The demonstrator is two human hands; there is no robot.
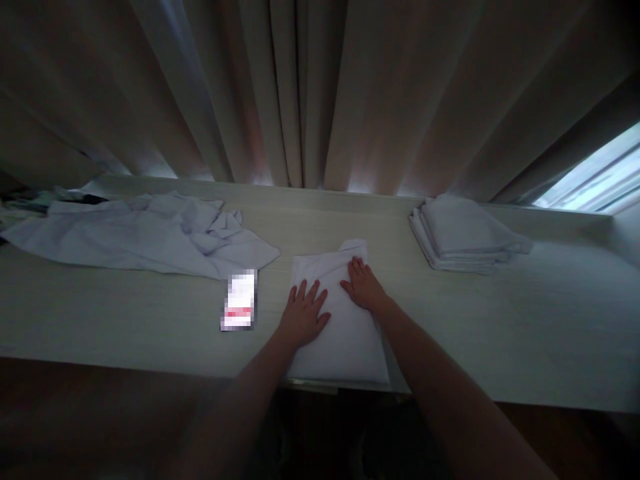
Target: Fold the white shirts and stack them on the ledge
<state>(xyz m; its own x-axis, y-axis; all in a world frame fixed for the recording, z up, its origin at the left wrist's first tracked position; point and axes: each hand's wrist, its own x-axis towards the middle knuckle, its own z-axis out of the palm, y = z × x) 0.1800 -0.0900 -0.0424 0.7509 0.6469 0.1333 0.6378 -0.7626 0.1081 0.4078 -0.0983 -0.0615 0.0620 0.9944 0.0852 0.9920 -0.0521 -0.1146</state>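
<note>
A white folded cloth (pixel 340 353), perhaps a garment, lies flat at the front edge of the pale table. My left hand (pixel 304 315) rests on its left side with the fingers spread. Higher up, near the cloth's far right corner, my right hand (pixel 364 285) presses flat with its fingers stretched out. A small flap sticks up past the far edge of the cloth. Neither hand grips anything.
To the left lies a loose, crumpled white garment (pixel 145 233). A phone (pixel 240 300) with a lit, pixelated screen sits beside it. A stack of folded white cloths (pixel 465 233) stands at the right. Beige curtains (pixel 400 100) hang behind the table (pixel 500 333).
</note>
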